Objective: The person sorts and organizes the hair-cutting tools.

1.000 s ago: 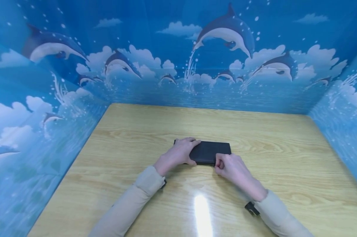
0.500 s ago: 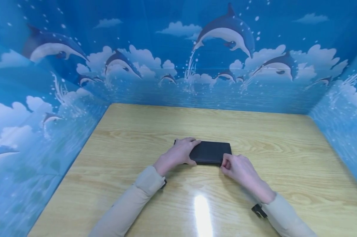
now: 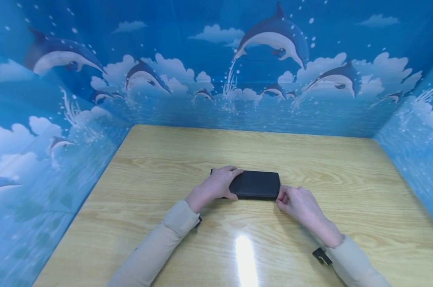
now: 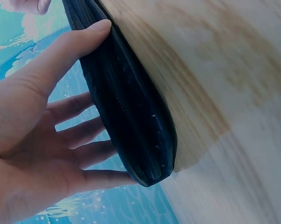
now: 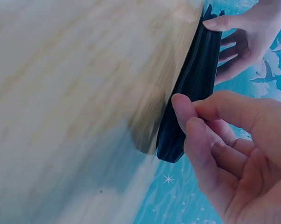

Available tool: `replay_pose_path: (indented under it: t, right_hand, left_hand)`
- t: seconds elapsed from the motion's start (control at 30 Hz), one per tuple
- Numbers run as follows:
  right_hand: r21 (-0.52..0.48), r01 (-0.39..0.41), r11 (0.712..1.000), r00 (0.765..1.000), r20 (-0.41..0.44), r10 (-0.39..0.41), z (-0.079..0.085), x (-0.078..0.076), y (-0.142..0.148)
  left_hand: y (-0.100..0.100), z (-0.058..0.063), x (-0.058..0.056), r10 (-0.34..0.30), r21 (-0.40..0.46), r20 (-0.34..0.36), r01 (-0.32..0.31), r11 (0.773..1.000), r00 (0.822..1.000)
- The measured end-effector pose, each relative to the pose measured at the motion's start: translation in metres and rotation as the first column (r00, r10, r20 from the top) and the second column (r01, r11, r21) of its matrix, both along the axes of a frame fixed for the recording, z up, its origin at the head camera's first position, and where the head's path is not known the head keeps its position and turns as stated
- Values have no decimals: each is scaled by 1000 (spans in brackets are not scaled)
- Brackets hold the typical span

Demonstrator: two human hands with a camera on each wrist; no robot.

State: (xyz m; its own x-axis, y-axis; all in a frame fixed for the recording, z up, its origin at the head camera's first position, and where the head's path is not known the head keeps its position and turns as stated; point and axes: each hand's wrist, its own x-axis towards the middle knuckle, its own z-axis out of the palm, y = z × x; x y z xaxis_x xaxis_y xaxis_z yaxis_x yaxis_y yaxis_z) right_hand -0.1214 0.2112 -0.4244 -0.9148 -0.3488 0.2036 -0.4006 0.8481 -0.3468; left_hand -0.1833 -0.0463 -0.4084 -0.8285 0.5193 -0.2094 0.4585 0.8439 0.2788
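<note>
A black long zip wallet [image 3: 256,185] lies flat near the middle of the table. My left hand [image 3: 218,184] grips its left end, the thumb on the front edge and the fingers spread over the top and far side. Along the wallet's edge runs a dark zipper [image 4: 124,100], seen in the left wrist view. At the front right corner, my right hand [image 3: 300,205] has thumb and forefinger pinched together against the zipped edge. The fingertips [image 5: 183,109] hide the zipper pull in the right wrist view.
A wood-grain table [image 3: 166,159] surrounds the wallet on every side. Blue dolphin-print sheeting [image 3: 216,107] stands along the back and both sides. A bright light reflection [image 3: 247,259] shows on the near tabletop. Dark straps sit at both sleeve cuffs.
My right hand has slid rightward along the wallet's front edge to its right corner, fingers still pinched. The left hand and the wallet have stayed in place.
</note>
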Motion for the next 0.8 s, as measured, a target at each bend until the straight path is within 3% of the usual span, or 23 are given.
replay_pose_path:
  t: [0.3, 0.8]
  right_hand:
    - [7, 17, 1000, 1000, 13, -17, 0, -4, 9]
    - [52, -6, 999, 1000, 20, 5, 7, -31, 24]
  left_hand:
    - [-1, -1, 1, -22, 6, -31, 22, 1000, 999]
    - [1, 1, 1, -18, -1, -27, 18, 1000, 999]
